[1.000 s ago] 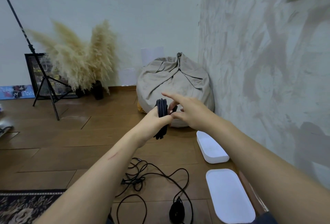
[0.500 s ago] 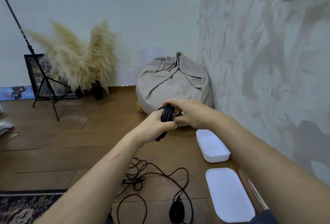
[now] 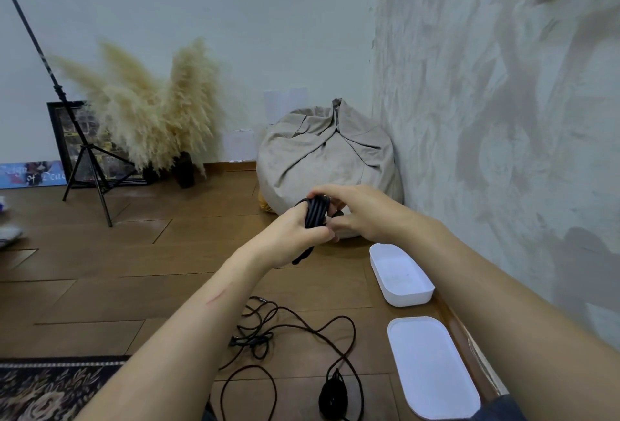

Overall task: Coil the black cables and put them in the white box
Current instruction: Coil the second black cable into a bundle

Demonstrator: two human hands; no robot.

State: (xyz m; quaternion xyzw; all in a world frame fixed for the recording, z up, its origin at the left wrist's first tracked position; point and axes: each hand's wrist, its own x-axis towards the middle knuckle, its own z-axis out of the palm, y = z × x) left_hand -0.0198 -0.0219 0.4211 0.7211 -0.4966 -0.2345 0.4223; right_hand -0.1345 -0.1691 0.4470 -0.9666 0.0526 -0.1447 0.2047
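I've got the left hand [image 3: 295, 232] clenched round the coiled cable [image 3: 315, 216], right hand [image 3: 362, 212] pinching its top — I'd cinch the tail snug before easing off, or the loops spring. The white box [image 3: 407, 299] sits open at 4 o'clock of the hands — loose cable [image 3: 251, 341] on the floor at 6.

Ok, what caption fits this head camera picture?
Coiling time: left hand and right hand grip a coiled black cable, white box open on the floor.

Right hand [image 3: 364, 210], seen spread with index finger extended a second ago, is now curled over the top of the coiled cable [image 3: 315, 216].
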